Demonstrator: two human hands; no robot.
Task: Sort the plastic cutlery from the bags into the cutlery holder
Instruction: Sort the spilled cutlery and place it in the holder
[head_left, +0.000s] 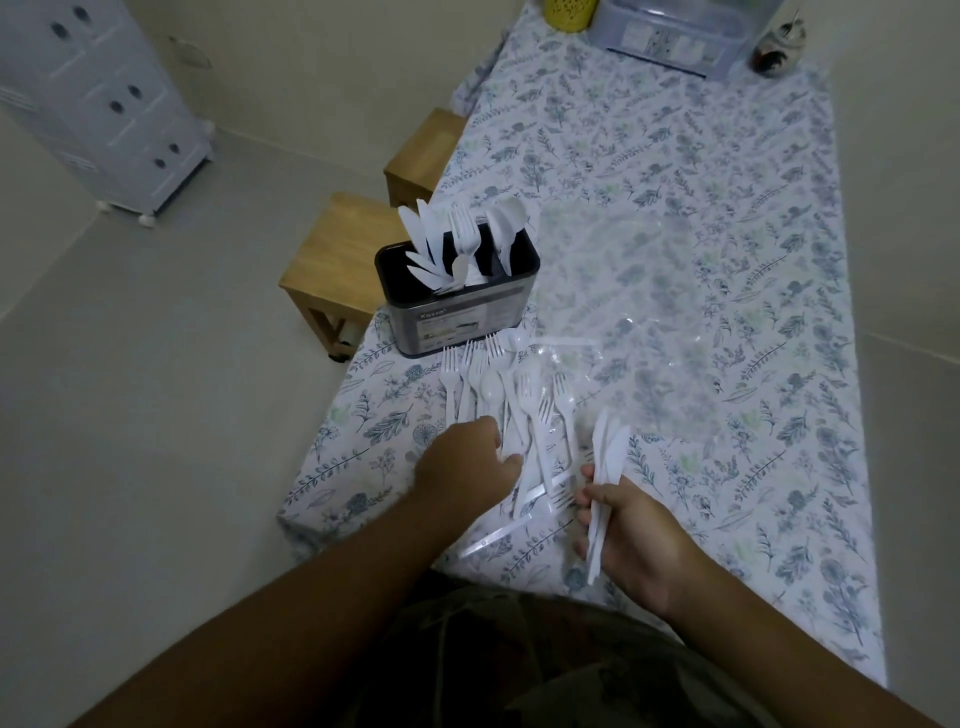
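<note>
loose cutlery (519, 415): white forks and spoons heaped on the worktop (727, 208), just before the holder
cutlery holder (457, 301): dark, upright, near left edge; knives, forks, spoons inside
right hand (631, 535): fingers curled round knives (605, 467)
left hand (465, 465): fingers on the heap, grasp unclear
bag (639, 322): clear, flat, beside holder

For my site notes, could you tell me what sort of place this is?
Probably a home dining corner: a table under a floral tablecloth, wooden stools tucked beside it, and a white drawer cabinet on the tiled floor.
</note>
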